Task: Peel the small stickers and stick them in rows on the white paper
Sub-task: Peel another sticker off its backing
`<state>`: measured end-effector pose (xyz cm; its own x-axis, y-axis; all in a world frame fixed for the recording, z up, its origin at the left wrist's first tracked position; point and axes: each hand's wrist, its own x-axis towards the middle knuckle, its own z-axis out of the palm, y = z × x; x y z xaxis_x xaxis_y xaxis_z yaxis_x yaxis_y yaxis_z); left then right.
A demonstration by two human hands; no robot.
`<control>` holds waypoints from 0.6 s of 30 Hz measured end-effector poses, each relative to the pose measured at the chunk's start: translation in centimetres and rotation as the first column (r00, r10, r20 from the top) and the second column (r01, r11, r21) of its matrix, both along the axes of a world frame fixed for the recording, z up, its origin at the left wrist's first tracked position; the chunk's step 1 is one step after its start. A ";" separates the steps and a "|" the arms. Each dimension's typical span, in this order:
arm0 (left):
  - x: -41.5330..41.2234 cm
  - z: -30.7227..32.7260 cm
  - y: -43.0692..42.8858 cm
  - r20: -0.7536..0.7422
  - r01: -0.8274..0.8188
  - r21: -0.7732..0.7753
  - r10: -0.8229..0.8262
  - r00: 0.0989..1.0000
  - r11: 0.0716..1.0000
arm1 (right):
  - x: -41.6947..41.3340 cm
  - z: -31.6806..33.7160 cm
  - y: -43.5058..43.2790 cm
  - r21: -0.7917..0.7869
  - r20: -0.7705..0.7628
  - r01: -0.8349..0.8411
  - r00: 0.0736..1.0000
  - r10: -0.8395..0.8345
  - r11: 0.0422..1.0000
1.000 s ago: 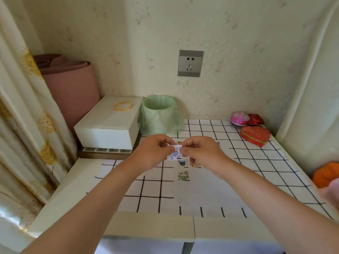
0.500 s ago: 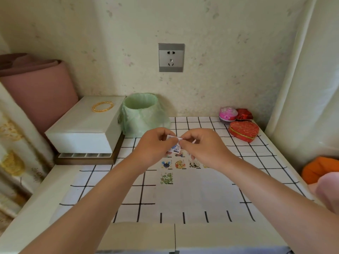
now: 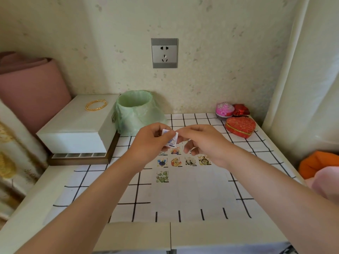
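— How does the white paper (image 3: 192,191) lie?

— Flat, a single sheet. Its near half is bare.

— What is stuck on it?

— Toward its far end there is a row of four, starting by its left edge: a blue sticker (image 3: 162,162), an orange sticker (image 3: 176,162), a pale sticker (image 3: 190,161) and a brown sticker (image 3: 204,160), side by side and apart. A green sticker (image 3: 162,176) sits alone, one step nearer, under the blue one. Farther up the paper, more stickers (image 3: 175,151) show only in part.

— And the one in the air?

— A small sticker (image 3: 171,138), white with a blue figure, is tilted above the paper's far end. The left hand (image 3: 148,143) pinches its left side, and the right hand (image 3: 203,142) pinches its upper right corner.
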<state>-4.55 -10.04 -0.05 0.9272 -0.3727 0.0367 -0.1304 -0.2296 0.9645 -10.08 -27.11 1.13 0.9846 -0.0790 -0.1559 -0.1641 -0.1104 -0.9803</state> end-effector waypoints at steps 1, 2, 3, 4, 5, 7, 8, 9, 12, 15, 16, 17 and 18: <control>0.0 0.1 0.0 -0.009 0.021 -0.010 -0.021 1.000 1.000 | 0.0 -0.1 -0.2 0.047 -0.026 -0.019 0.999 0.020 0.999; -0.1 0.2 0.0 -0.016 0.040 -0.021 -0.040 0.999 0.999 | 0.0 -0.2 -0.4 0.087 -0.043 -0.032 0.998 0.035 0.996; -0.2 0.3 0.0 -0.021 0.054 -0.030 -0.054 0.998 0.998 | 0.0 -0.3 -0.5 0.118 -0.054 -0.040 0.997 0.046 0.992; -0.3 0.4 0.0 -0.025 0.063 -0.038 -0.064 0.998 0.997 | 0.0 -0.3 -0.6 0.140 -0.061 -0.045 0.997 0.054 0.989; -0.3 0.5 0.0 -0.024 0.072 -0.043 -0.073 0.997 0.997 | -0.1 -0.3 -0.6 0.145 -0.062 -0.046 0.997 0.056 0.988; -0.4 0.6 0.0 -0.013 0.085 -0.034 -0.085 0.996 0.996 | -0.2 -0.4 -0.6 0.108 -0.047 -0.032 0.998 0.037 0.994; -0.5 0.7 0.1 -0.009 0.086 -0.025 -0.086 0.996 0.996 | -0.2 -0.4 -0.5 0.083 -0.036 -0.018 0.999 0.021 0.996; -0.5 0.7 0.1 -0.008 0.082 -0.017 -0.082 0.997 0.996 | -0.2 -0.5 -0.4 0.066 -0.029 -0.004 1.000 0.006 0.998; -0.4 0.6 0.1 -0.007 0.064 -0.004 -0.064 0.998 0.998 | -0.1 -0.5 -0.3 0.062 -0.031 0.012 0.999 -0.010 0.998; -0.2 0.7 0.1 -0.023 0.040 -0.018 -0.040 0.999 0.999 | 0.1 -0.3 -0.6 0.105 -0.048 -0.029 0.998 0.034 0.994; -0.2 0.7 0.1 -0.028 0.038 -0.020 -0.039 0.999 0.999 | 0.2 -0.3 -0.6 0.115 -0.052 -0.036 0.998 0.043 0.993; -0.2 0.7 0.2 -0.030 0.040 -0.022 -0.041 0.999 0.999 | 0.2 -0.3 -0.6 0.120 -0.056 -0.040 0.997 0.046 0.992; -0.2 0.8 0.2 -0.031 0.043 -0.025 -0.043 0.999 0.999 | 0.2 -0.3 -0.5 0.120 -0.058 -0.038 0.997 0.046 0.992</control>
<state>-4.76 -9.86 0.74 0.9112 -0.4116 0.0168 -0.1089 -0.2013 0.9735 -9.83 -27.65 0.81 0.9751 -0.0150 -0.2212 -0.2212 -0.0016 -0.9752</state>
